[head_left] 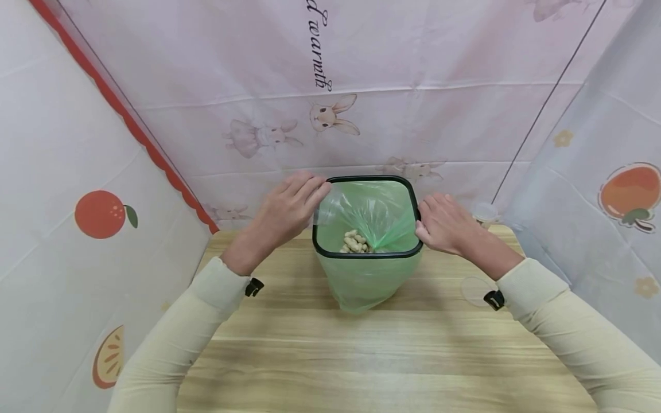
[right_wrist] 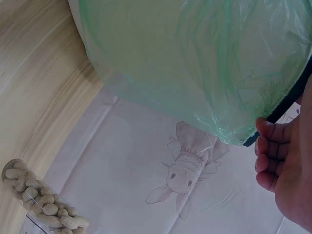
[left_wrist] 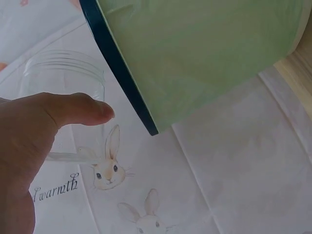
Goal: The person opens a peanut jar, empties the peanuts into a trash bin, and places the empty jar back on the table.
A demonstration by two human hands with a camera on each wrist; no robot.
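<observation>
A bin with a black rim [head_left: 368, 255] and a green bag lining [head_left: 361, 281] stands at the table's back. Peanuts [head_left: 354, 242] lie inside it, beside the gathered bag. My left hand [head_left: 294, 206] holds a clear jar [head_left: 326, 209] at the rim's left side; in the left wrist view the thumb of that hand [left_wrist: 29, 131] lies across the jar [left_wrist: 63, 73], and no contents show in it. My right hand [head_left: 444, 223] grips the rim's right side; in the right wrist view this hand [right_wrist: 287, 170] has its fingers curled by the black rim [right_wrist: 287, 102].
Behind my right wrist stands a clear container [head_left: 485, 213], seen in the right wrist view as a jar full of peanuts [right_wrist: 46, 200]. A clear round disc [head_left: 474, 291] lies right of the bin on the wooden table [head_left: 361, 361]. Printed cloth walls [head_left: 361, 132] surround the table's back and sides.
</observation>
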